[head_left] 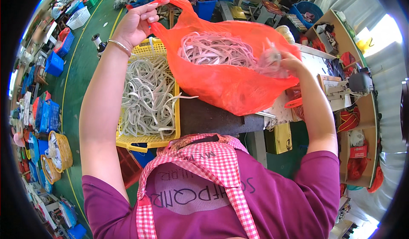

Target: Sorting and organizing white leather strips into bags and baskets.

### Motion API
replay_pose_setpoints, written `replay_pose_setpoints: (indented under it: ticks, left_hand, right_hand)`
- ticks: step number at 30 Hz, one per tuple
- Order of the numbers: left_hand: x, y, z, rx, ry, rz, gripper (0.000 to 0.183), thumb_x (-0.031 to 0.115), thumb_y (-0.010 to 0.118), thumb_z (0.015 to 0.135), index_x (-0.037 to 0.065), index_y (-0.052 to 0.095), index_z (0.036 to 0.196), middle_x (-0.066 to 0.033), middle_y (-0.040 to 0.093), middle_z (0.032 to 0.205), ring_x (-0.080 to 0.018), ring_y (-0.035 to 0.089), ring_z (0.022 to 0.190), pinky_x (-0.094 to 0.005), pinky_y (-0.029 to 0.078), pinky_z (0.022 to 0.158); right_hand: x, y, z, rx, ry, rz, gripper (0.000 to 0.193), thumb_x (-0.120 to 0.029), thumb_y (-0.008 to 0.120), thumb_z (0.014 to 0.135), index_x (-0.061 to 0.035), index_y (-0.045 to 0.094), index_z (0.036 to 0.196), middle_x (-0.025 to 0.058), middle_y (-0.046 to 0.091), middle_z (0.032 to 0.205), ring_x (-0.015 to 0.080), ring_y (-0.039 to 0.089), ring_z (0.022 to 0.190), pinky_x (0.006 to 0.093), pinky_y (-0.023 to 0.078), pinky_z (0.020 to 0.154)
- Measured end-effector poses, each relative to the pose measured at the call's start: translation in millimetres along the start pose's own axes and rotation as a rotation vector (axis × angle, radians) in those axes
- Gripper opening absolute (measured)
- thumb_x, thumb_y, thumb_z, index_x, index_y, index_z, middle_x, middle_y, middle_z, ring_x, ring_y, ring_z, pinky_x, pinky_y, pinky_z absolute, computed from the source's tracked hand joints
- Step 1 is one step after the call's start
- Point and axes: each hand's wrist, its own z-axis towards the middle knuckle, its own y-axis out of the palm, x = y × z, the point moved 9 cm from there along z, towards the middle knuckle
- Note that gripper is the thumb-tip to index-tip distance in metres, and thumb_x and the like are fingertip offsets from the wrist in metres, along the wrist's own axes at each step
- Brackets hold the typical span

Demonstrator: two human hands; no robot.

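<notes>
My left hand is closed on the handle of a red plastic bag, pulling its edge up and to the left. Inside the bag's wide mouth lies a tangle of narrow pale strips, tinted pink by the red film. On the bag's right side my right hand grips a loose bunch of the same kind of strips; both are somewhat blurred. Left of the bag, a yellow plastic basket is filled with whitish strips, one of which sticks out over its right rim.
The bag rests on a dark-topped work table, with a sewing machine farther right. Wooden shelves holding bags and bundles line the right side. Blue bins stand behind; green floor and more baskets lie to the left.
</notes>
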Motion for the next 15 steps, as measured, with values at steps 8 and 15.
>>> replay_pose_setpoints:
  ticks: [8,15]
  left_hand:
    - [6.4,14.7,-6.5,-0.07,0.011,0.017,0.045,0.012,0.05,0.096,-0.01,0.041,0.135,0.0076,0.03,0.058,-0.0057,0.039,0.063,-0.0196,0.036,0.065]
    - [2.0,11.9,-3.5,-0.183,0.059,0.119,0.023,0.012,0.057,0.092,0.004,0.066,0.112,0.007,0.056,0.072,-0.0028,0.045,0.06,-0.0172,0.038,0.058]
  right_hand:
    - [-39.0,-5.2,-33.4,-0.074,0.074,-1.292,0.105,-0.047,0.086,0.056,-0.0041,0.04,0.14,0.021,0.048,0.137,0.0318,0.049,0.124,0.04,0.038,0.106]
    - [-205.4,21.7,-151.3,0.611,-0.636,-1.214,0.045,-0.025,0.071,0.078,-0.0041,0.06,0.117,0.0169,0.064,0.113,0.0339,0.06,0.105,0.042,0.049,0.088]
